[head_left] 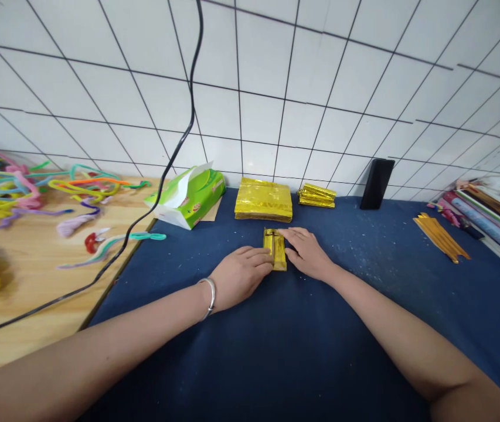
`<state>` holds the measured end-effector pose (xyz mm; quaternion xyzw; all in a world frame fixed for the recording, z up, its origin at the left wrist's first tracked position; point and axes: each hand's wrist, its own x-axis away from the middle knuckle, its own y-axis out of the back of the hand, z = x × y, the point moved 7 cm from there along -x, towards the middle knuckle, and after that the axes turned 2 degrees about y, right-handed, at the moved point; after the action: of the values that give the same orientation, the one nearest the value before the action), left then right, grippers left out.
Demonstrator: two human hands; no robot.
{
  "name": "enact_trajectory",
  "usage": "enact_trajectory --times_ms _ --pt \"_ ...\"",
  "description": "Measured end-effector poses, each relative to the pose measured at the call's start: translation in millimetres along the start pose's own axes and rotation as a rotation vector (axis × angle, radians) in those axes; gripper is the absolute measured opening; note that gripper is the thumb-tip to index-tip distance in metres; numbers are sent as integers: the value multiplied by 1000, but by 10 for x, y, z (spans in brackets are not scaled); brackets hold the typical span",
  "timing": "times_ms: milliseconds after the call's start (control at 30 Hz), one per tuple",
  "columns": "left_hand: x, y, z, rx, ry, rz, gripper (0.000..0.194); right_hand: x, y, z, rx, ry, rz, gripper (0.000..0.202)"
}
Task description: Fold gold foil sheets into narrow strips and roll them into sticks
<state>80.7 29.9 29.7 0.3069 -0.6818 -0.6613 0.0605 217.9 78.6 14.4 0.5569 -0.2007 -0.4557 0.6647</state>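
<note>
A folded sheet of gold foil paper (279, 258) lies on the dark blue tabletop, with a crease running down its middle. My left hand (243, 275), a silver bangle at its wrist, has its fingers pressed together on the sheet's left edge. On the opposite side, my right hand (309, 253) grips the sheet with fingers at its upper right and the thumb at its right edge. Just behind sits a thick stack of gold foil paper (262, 199). Several folded gold strips (317, 195) are piled to the right of that stack.
A green tissue pack (206, 196) stands at the back left. Colourful pipe cleaners (82, 184) cover part of the wooden table (47, 316). A black cable (190, 88) hangs across the left side. A black phone (377, 184) leans on the tiles; orange strips (441, 236) and books (487, 220) lie right.
</note>
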Motion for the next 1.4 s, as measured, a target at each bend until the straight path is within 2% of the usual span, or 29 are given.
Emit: enact_trajectory --times_ms 233,367,500,633,1000,1200,1400 --pt "87 35 500 -94 94 2 32 37 151 -72 -144 7 -168 47" --pt "118 42 622 -80 109 25 31 15 104 -110 -80 -47 -122 55" --pt "133 62 591 -44 91 11 29 0 53 -148 -44 -94 -85 68" --pt "121 111 546 -38 82 -38 30 -3 55 -135 -78 -109 -56 70" --pt "122 160 263 -217 -158 26 40 62 163 -7 -214 -11 -103 54" --pt "121 108 237 -237 -186 101 39 39 139 -85 -117 -53 -128 59" --pt "126 14 304 -201 -121 118 43 18 69 -160 -84 -84 -119 69"
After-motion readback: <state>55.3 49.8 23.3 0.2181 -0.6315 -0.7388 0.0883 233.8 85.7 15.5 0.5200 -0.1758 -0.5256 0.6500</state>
